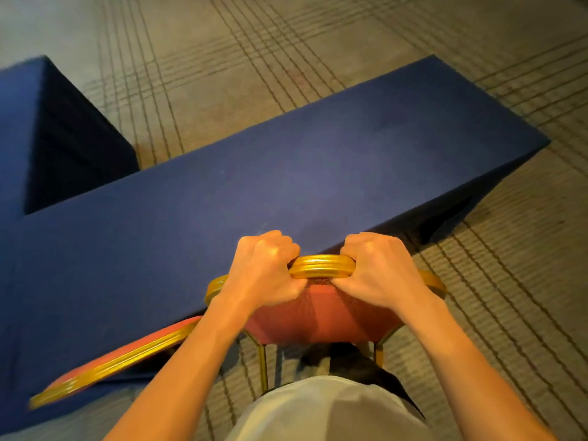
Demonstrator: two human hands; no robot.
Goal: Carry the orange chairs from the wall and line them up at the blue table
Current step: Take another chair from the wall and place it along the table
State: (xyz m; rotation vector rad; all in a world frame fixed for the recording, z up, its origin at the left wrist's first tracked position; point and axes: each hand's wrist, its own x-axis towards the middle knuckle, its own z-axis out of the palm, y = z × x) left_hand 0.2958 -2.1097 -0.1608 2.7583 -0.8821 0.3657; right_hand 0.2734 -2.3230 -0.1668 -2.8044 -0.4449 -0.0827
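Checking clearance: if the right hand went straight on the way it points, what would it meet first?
Likely the blue table: the right hand, gripping the gold top rail of the orange chair, is already at its near edge, though relative height is unclear.

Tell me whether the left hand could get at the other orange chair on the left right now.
Probably yes, but not freely: the left hand grips the held chair's gold top rail and must let go first. The other chair's back sits just beside that forearm, nothing between them.
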